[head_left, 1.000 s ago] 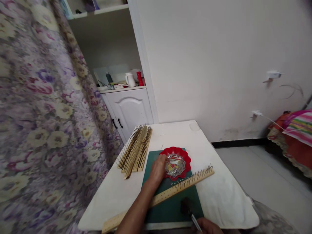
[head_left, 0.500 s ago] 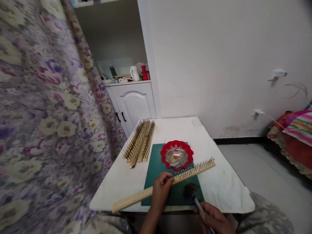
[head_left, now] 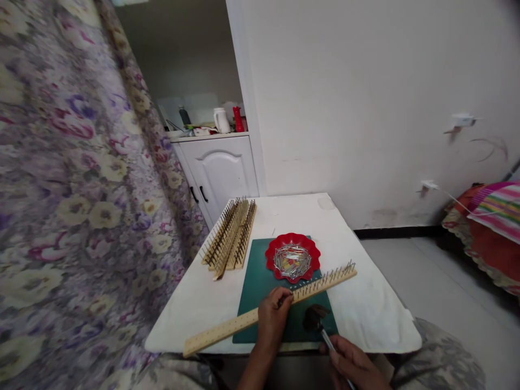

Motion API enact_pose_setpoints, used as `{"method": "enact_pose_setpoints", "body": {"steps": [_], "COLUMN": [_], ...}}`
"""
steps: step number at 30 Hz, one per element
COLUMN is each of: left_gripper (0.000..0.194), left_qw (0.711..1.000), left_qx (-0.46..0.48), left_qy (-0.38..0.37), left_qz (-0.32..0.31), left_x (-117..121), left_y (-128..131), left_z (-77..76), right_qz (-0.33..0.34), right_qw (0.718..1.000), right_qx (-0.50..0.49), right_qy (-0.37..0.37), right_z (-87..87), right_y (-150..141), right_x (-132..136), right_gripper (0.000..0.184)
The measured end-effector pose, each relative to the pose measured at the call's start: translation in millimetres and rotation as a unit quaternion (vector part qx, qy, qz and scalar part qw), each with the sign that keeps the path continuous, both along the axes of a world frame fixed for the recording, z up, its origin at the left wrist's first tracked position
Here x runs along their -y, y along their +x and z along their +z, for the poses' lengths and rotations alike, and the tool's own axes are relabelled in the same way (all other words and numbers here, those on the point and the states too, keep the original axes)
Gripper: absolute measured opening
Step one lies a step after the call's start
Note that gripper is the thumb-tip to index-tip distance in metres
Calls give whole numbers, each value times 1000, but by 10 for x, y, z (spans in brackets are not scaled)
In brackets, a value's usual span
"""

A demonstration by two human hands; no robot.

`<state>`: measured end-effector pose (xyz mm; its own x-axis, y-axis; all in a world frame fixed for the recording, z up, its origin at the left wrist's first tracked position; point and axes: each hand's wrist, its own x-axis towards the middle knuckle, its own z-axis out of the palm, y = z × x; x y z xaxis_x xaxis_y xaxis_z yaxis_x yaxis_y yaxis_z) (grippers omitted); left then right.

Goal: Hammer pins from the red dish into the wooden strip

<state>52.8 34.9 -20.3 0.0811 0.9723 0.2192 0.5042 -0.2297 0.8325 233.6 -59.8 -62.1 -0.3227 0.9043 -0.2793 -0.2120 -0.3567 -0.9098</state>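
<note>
A pale wooden strip with rows of small holes lies slantwise over a green cutting mat. Upright nails stand along its right half. My left hand rests on the middle of the strip, thumb and fingers pinched on a nail, mostly hidden, beside the last standing ones. My right hand grips the metal handle of a hammer, whose dark head is over the mat just below the strip. Above the strip, a red scalloped dish holds many loose silver nails.
Several nail-studded wooden strips lie together at the table's left. A white cloth covers the table. A flowered curtain hangs on the left; a white cabinet and wall stand behind.
My left hand has shifted slightly right along the strip, towards the standing nails. The hammer stays low over the mat in my right hand. The whole view has shifted slightly.
</note>
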Motion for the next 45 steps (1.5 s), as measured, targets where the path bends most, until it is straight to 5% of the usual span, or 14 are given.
{"method": "enact_pose_setpoints", "body": {"steps": [8,16,21,40,45], "left_gripper": [14,15,14,18,17], "left_qw": [1000,1000,999,999,999], "left_qx": [-15,-20,-33,-39,-27], "left_qy": [4,8,13,25,13], "left_qz": [-1,-2,-1,-9,-11], "left_x": [-17,-22,-28,-29,-12], "left_y": [12,10,5,-4,-3], "left_z": [-59,-78,-106,-124,-107], "right_qz": [8,-3,-28,-6,33], "right_qw": [1000,998,996,995,995], "right_qx": [16,2,-3,53,47], "right_qy": [14,63,83,83,77], "right_z": [30,549,690,690,465], "right_y": [-30,-142,-275,-337,-235], "right_x": [17,-111,-252,-243,-148], "right_gripper": [50,36,26,32,43]}}
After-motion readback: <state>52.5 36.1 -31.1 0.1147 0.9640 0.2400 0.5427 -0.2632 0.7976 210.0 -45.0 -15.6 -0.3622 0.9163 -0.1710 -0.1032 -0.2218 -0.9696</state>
